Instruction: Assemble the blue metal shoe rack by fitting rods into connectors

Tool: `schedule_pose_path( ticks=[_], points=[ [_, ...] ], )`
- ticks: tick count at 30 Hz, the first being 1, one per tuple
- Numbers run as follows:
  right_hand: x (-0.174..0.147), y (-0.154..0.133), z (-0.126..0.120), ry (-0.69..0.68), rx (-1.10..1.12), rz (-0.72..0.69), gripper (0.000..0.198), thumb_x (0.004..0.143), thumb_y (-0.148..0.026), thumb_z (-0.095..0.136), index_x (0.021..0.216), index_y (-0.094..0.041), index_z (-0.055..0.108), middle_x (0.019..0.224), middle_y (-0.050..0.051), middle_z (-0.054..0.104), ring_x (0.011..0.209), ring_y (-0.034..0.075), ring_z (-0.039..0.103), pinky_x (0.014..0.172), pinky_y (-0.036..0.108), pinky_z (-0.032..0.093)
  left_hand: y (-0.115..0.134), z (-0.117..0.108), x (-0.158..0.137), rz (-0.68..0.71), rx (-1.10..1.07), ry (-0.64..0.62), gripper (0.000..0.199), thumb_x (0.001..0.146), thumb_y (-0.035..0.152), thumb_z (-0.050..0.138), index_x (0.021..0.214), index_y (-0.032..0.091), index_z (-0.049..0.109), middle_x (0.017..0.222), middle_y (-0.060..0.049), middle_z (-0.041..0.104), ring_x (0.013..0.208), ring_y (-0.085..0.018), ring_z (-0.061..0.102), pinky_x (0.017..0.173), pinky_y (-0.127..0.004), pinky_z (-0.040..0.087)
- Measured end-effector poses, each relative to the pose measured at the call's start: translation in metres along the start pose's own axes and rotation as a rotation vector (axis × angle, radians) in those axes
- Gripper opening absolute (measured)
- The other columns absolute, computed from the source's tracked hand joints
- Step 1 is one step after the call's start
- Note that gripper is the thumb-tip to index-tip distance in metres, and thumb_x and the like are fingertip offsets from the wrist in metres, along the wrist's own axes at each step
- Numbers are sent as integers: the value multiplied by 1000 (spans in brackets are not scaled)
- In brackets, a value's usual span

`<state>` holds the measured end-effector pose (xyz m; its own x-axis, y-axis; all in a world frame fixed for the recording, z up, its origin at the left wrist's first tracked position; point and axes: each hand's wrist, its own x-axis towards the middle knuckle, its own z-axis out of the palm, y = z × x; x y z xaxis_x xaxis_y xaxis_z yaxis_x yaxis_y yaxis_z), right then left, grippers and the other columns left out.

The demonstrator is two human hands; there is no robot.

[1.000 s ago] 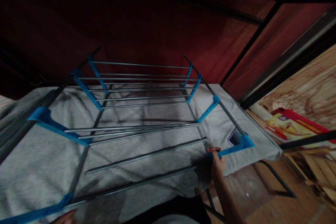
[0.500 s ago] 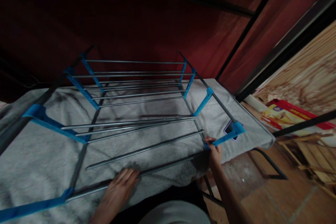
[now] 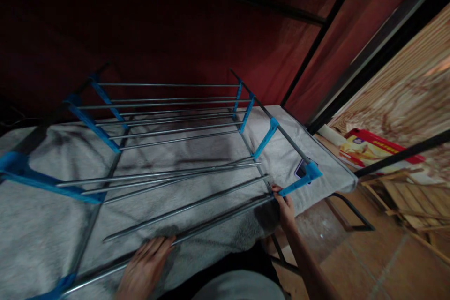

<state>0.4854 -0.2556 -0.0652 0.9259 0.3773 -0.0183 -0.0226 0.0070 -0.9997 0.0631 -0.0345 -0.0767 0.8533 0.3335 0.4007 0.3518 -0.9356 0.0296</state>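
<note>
A rack of grey metal tubes and blue plastic brackets lies on a grey blanket. My left hand [image 3: 146,262] is closed over the nearest metal tube [image 3: 225,218], at the blanket's front edge. At that tube's right end, my right hand [image 3: 284,204] pinches the lower end of a blue plastic bracket [image 3: 298,184]; its fingertips partly hide the joint. The tube's left end meets another blue bracket [image 3: 58,288] at the bottom left. Just beyond my hands lies a loose metal tube [image 3: 186,207]. Several tubes farther back span between the side brackets.
A phone [image 3: 301,169] rests on the blanket [image 3: 225,150] behind the right bracket. Dark metal bars [image 3: 309,56] frame the right side, before a red curtain [image 3: 197,33]. On the right are a red and yellow box [image 3: 376,147] and a wooden slatted piece [image 3: 408,201].
The view has shifted slightly, and the rack's left side now sits farther left and lower. The front tube's right end has risen toward the right bracket. Both hands keep their hold.
</note>
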Motion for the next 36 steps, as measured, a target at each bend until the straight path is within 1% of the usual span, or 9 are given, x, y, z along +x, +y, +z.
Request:
schedule_pose_path(
  ticks=[3,6,9,17,22,28,33,36],
  points=[
    [1,-1,-3,-14,-10,11,32,72,-52,75,90,-26,74,115,4,71,118,29,57,111,46,34,-3,3,2,28,24,34,40,101,37,36,115,25,71,100,-3,77,90,-19,72,84,-31,52],
    [-1,-1,-2,-26,-4,25,34,73,-53,73,94,-26,75,119,4,70,122,30,55,112,47,32,-1,6,3,27,14,17,38,101,40,39,118,25,70,104,-3,77,92,-20,71,87,-32,51],
    [-4,-1,1,-20,5,35,35,75,-52,70,98,-26,74,122,3,68,124,29,53,112,46,31,3,6,4,29,-4,2,37,100,41,41,118,28,70,102,-3,76,92,-20,71,88,-32,50],
    [-6,1,3,-28,36,55,36,76,-50,67,101,-25,73,120,3,69,124,29,54,110,45,32,6,-5,13,23,-47,70,36,101,40,40,114,26,71,98,-2,77,87,-18,71,83,-30,51],
    [-5,4,4,-28,53,56,38,75,-50,67,102,-24,72,121,4,69,124,29,53,111,45,31,7,-8,16,38,-66,38,35,100,37,41,115,25,70,96,-2,76,88,-19,71,82,-30,50],
    [-7,-1,6,-20,62,39,33,76,-49,67,98,-24,73,118,3,69,123,29,53,110,45,32,6,-2,12,-9,-86,1,35,100,39,42,115,26,70,97,-3,76,89,-19,70,83,-31,51],
    [-8,-4,7,-26,56,29,31,77,-49,67,96,-25,73,114,2,70,122,28,54,109,43,33,6,-4,14,1,-109,5,34,100,39,43,114,26,70,97,-2,76,90,-18,71,82,-29,51],
    [-7,-2,7,-22,54,32,31,77,-50,67,96,-26,73,113,3,70,120,28,55,108,43,34,6,-7,17,27,-103,32,34,101,40,43,113,25,70,97,-1,76,88,-18,71,81,-29,51]
  ],
)
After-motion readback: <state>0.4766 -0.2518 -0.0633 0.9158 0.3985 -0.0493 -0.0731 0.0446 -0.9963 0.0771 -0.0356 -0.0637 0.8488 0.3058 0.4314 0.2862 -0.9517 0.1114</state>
